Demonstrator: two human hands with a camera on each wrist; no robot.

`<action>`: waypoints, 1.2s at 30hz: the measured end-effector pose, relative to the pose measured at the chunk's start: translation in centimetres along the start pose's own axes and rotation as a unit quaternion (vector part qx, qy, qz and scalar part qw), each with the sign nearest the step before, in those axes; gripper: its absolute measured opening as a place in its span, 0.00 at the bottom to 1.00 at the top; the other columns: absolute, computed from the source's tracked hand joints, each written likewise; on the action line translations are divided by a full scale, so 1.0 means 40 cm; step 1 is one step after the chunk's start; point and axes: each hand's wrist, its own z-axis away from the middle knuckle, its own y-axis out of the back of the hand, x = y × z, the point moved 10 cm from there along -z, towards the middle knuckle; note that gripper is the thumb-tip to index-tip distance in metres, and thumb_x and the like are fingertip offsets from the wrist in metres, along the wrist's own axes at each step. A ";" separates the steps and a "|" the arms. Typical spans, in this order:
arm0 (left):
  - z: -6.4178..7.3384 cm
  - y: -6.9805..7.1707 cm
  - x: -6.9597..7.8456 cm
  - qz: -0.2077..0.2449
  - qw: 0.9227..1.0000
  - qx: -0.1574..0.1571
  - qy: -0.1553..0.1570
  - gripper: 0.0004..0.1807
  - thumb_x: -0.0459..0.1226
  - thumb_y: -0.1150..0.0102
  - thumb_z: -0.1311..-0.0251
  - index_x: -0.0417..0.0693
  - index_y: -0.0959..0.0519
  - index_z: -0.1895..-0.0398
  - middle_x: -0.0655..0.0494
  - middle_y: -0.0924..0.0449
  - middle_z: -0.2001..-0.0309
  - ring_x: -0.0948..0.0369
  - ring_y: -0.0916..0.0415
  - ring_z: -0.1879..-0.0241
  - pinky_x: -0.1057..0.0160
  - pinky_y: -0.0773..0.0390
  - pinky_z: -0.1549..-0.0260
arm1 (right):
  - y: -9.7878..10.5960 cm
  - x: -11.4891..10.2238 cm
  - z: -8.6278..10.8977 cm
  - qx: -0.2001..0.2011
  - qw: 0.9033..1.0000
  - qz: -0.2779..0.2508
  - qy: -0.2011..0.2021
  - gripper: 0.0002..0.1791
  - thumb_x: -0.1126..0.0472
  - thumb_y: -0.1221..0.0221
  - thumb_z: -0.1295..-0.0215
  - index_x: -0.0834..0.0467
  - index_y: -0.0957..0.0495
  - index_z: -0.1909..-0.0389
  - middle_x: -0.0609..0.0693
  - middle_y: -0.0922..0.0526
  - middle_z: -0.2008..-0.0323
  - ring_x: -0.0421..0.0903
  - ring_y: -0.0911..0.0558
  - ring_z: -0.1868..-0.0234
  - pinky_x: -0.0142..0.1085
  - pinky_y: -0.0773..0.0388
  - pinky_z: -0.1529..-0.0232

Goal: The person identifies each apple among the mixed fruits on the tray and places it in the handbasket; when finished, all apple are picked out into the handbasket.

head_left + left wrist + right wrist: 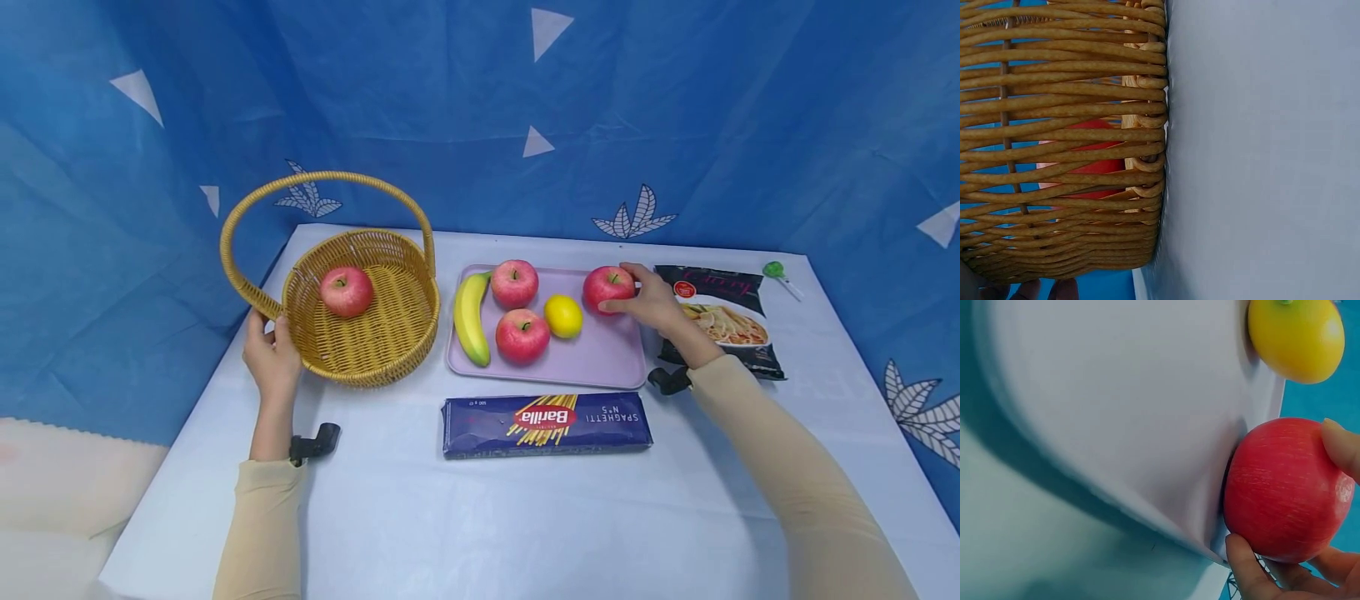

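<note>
On the left, my left hand (272, 354) grips the woven basket (420, 350) at its rim, where the tall handle joins. One red apple (347, 292) lies inside the basket; the left wrist view shows it as red behind the wicker wall (1060, 134). My right hand (654, 298) holds another red apple (606, 287) at the right end of the pink tray (600, 367), thumb on one side and fingers on the other. In the right wrist view that apple (1288, 490) is close over the tray's corner, with the yellow lemon (1297, 340) beyond it.
The tray also bears a banana (470, 321), two red apples (522, 337) and the lemon. A blue spaghetti box (547, 425) lies in front of it. To the right are a black noodle packet (723, 321) and a green lollipop (774, 269). A blue curtain (450, 108) hangs behind.
</note>
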 end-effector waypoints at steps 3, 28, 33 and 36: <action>0.000 -0.001 -0.002 0.001 1.000 -0.001 0.004 0.24 0.44 0.62 0.24 0.56 0.39 0.27 0.53 0.32 0.31 0.53 0.24 0.46 0.55 0.17 0.50 | 0.006 -0.002 0.001 0.007 1.000 -0.008 -0.001 0.50 0.54 0.33 0.41 0.62 0.52 0.24 0.68 0.40 0.30 0.65 0.36 0.36 0.60 0.30 0.35; 0.002 -0.002 -0.002 0.000 1.000 -0.002 -0.002 0.25 0.45 0.62 0.24 0.58 0.39 0.26 0.54 0.32 0.31 0.55 0.25 0.47 0.60 0.17 0.52 | 0.007 -0.308 0.142 0.046 0.986 -0.095 0.128 0.47 0.56 0.31 0.43 0.50 0.44 0.25 0.56 0.35 0.31 0.56 0.31 0.37 0.53 0.22 0.41; 0.001 0.000 -0.003 -0.001 1.000 -0.001 -0.002 0.25 0.45 0.62 0.24 0.57 0.39 0.26 0.54 0.32 0.32 0.55 0.25 0.47 0.62 0.17 0.53 | -0.046 -0.382 0.150 0.018 0.980 -0.109 0.164 0.47 0.57 0.29 0.45 0.49 0.42 0.26 0.52 0.34 0.31 0.52 0.30 0.37 0.50 0.20 0.42; 0.000 0.001 -0.001 -0.002 1.000 0.000 -0.005 0.25 0.44 0.62 0.24 0.56 0.39 0.27 0.54 0.32 0.32 0.55 0.25 0.48 0.64 0.17 0.54 | -0.086 -0.426 0.155 -0.001 0.977 -0.118 0.180 0.48 0.57 0.28 0.48 0.49 0.41 0.26 0.50 0.33 0.32 0.51 0.30 0.37 0.49 0.18 0.45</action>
